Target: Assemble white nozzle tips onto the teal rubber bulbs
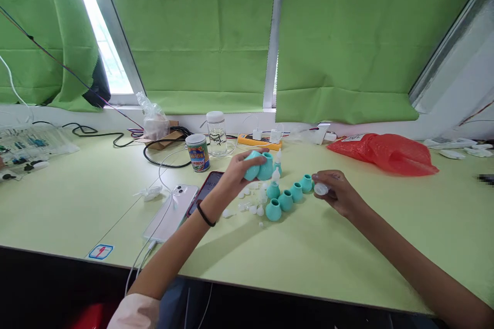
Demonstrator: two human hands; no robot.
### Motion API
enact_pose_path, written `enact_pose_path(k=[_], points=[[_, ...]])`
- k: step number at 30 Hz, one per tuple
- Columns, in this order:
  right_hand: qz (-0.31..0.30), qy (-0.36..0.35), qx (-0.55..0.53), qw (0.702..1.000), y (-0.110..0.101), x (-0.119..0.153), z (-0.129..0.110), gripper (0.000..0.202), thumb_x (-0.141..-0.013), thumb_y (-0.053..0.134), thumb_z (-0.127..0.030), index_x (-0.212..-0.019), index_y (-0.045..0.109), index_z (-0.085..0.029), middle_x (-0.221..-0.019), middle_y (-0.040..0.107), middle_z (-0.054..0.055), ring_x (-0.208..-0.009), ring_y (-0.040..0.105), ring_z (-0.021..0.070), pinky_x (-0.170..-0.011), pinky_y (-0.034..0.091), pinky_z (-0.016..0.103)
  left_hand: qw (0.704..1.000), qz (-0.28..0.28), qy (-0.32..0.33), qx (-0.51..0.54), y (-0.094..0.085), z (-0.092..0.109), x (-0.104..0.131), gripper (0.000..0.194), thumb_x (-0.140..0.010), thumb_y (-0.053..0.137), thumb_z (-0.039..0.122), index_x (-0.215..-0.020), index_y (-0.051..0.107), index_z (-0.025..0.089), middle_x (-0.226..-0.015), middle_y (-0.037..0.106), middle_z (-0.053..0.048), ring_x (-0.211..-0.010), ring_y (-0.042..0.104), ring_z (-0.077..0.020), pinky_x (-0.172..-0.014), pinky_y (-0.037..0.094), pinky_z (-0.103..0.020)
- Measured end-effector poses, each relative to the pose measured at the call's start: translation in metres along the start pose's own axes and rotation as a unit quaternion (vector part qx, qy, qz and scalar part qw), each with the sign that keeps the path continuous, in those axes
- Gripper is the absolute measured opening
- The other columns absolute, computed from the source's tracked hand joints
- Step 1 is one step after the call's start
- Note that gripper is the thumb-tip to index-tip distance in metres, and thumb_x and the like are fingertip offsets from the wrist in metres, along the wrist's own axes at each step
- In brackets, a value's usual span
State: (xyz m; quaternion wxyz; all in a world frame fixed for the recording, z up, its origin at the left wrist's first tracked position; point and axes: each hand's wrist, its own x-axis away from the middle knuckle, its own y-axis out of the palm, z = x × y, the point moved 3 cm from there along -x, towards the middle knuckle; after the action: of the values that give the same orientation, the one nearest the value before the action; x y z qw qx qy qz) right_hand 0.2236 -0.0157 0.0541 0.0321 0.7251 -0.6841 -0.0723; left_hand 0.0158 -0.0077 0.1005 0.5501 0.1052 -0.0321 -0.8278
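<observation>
My left hand (236,175) is wrapped round two teal bulb-shaped pieces (265,167), held above the table. A small round translucent cap (320,188) is between the fingers of my right hand (335,190), right of a slanting row of open-necked teal pots. The nearest pot (273,210) stands at the front of that row. A teal pot (273,190) with a white nozzle stands behind the row, and another nozzle piece (278,164) is farther back. Small white and clear parts (253,209) lie scattered on the table left of the pots.
Two phones, one white (172,213) and one dark (204,190), lie left with a white cable. Behind are a printed can (197,152), a clear jar (216,133) and an orange power strip (249,141). A red plastic bag (386,154) lies back right on the table (328,262).
</observation>
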Motion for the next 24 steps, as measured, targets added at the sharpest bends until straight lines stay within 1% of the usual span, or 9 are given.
enact_pose_path(k=[2, 4, 5, 7, 8, 10, 16, 20, 24], points=[[-0.011, 0.020, -0.013, 1.000, -0.004, 0.002, 0.010, 0.037, -0.058, 0.065, -0.028, -0.042, 0.035, -0.015, -0.039, 0.026, -0.008, -0.035, 0.020, 0.0014, -0.032, 0.017, 0.017, 0.995, 0.071, 0.026, -0.061, -0.017, 0.000, -0.022, 0.035, -0.066, 0.053, 0.030, -0.094, 0.054, 0.010, -0.087, 0.056, -0.008, -0.073, 0.053, -0.0152, -0.064, 0.045, -0.029], [-0.022, 0.034, -0.029, 0.999, -0.006, 0.002, 0.018, 0.038, -0.062, 0.061, -0.030, -0.044, 0.031, -0.016, -0.037, 0.022, -0.009, -0.033, 0.015, 0.0012, -0.033, 0.015, 0.018, 0.967, 0.144, 0.096, -0.186, -0.033, -0.001, -0.046, 0.032, -0.066, 0.051, 0.033, -0.089, 0.056, 0.011, -0.084, 0.057, -0.007, -0.073, 0.052, -0.0152, -0.063, 0.043, -0.027], [-0.029, 0.039, -0.035, 0.998, -0.005, 0.002, 0.020, 0.038, -0.064, 0.059, -0.031, -0.044, 0.029, -0.017, -0.035, 0.021, -0.010, -0.033, 0.013, 0.0013, -0.033, 0.015, 0.019, 0.939, 0.178, 0.123, -0.267, -0.040, -0.004, -0.058, 0.031, -0.067, 0.050, 0.033, -0.087, 0.057, 0.011, -0.083, 0.058, -0.006, -0.073, 0.052, -0.0156, -0.064, 0.042, -0.026], [-0.045, 0.051, -0.038, 0.997, -0.002, 0.002, 0.023, 0.039, -0.067, 0.055, -0.032, -0.046, 0.027, -0.018, -0.034, 0.018, -0.011, -0.031, 0.011, 0.0017, -0.033, 0.013, 0.019, 0.867, 0.223, 0.130, -0.425, -0.051, -0.014, -0.080, 0.030, -0.067, 0.048, 0.030, -0.089, 0.057, 0.012, -0.081, 0.058, -0.006, -0.074, 0.052, -0.0166, -0.066, 0.040, -0.026], [-0.054, 0.058, -0.036, 0.996, -0.001, 0.002, 0.024, 0.039, -0.068, 0.054, -0.033, -0.046, 0.026, -0.018, -0.033, 0.018, -0.011, -0.031, 0.011, 0.0018, -0.033, 0.013, 0.019, 0.841, 0.220, 0.109, -0.482, -0.054, -0.022, -0.090, 0.030, -0.068, 0.046, 0.030, -0.089, 0.057, 0.012, -0.079, 0.058, -0.007, -0.073, 0.051, -0.0171, -0.066, 0.039, -0.027], [-0.069, 0.073, -0.036, 0.994, 0.003, 0.003, 0.026, 0.039, -0.068, 0.054, -0.033, -0.045, 0.025, -0.018, -0.031, 0.018, -0.011, -0.030, 0.011, 0.0019, -0.033, 0.012, 0.020, 0.828, 0.209, 0.092, -0.512, -0.059, -0.038, -0.104, 0.028, -0.068, 0.046, 0.029, -0.086, 0.058, 0.010, -0.078, 0.059, -0.008, -0.073, 0.051, -0.0182, -0.066, 0.038, -0.028], [-0.069, 0.112, -0.070, 0.989, 0.006, 0.005, 0.032, 0.037, -0.068, 0.055, -0.031, -0.045, 0.029, -0.017, -0.030, 0.018, -0.011, -0.030, 0.009, 0.0021, -0.034, 0.009, 0.019, 0.831, 0.135, 0.057, -0.537, -0.071, -0.074, -0.120, 0.022, -0.064, 0.051, 0.027, -0.077, 0.059, 0.011, -0.077, 0.059, -0.007, -0.073, 0.050, -0.0175, -0.066, 0.038, -0.026], [-0.091, 0.115, -0.073, 0.986, 0.009, 0.006, 0.035, 0.039, -0.069, 0.054, -0.029, -0.043, 0.028, -0.017, -0.029, 0.018, -0.011, -0.030, 0.010, 0.0019, -0.035, 0.009, 0.020, 0.837, 0.077, 0.063, -0.538, -0.085, -0.081, -0.120, 0.023, -0.067, 0.051, 0.030, -0.081, 0.058, 0.013, -0.079, 0.058, -0.004, -0.070, 0.050, -0.0132, -0.062, 0.038, -0.020], [-0.100, 0.115, -0.067, 0.986, 0.009, 0.007, 0.036, 0.037, -0.069, 0.054, -0.029, -0.043, 0.030, -0.016, -0.029, 0.018, -0.011, -0.030, 0.010, 0.0018, -0.036, 0.008, 0.020, 0.828, 0.076, 0.079, -0.550, -0.099, -0.081, -0.114, 0.033, -0.075, 0.040, 0.037, -0.098, 0.048, 0.014, -0.087, 0.054, -0.004, -0.072, 0.048, -0.0116, -0.063, 0.038, -0.020]])
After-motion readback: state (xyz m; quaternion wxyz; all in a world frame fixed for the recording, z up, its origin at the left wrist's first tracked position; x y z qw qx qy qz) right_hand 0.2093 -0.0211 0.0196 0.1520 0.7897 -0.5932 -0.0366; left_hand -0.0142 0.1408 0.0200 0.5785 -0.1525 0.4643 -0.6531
